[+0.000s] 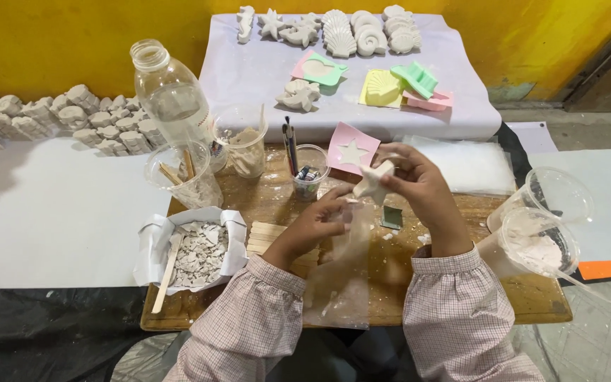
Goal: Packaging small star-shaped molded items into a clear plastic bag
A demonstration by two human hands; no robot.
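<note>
Two hands raised, right hand (419,180) and left hand (319,219) gripping star cast (374,182)

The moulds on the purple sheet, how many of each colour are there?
Pink moulds: 2, one with a star hollow, one at the right.
Green moulds: 2, one flat, one tipped up.
Yellow mould: 1.
Total: 5.

The right hand (419,177) covers part of the white star cast (374,182) — its far arms are hidden. Behind that cast, the small cup (310,172) holds contents too small to tell. Both checked sleeves (249,325) run off the bottom edge.
</note>
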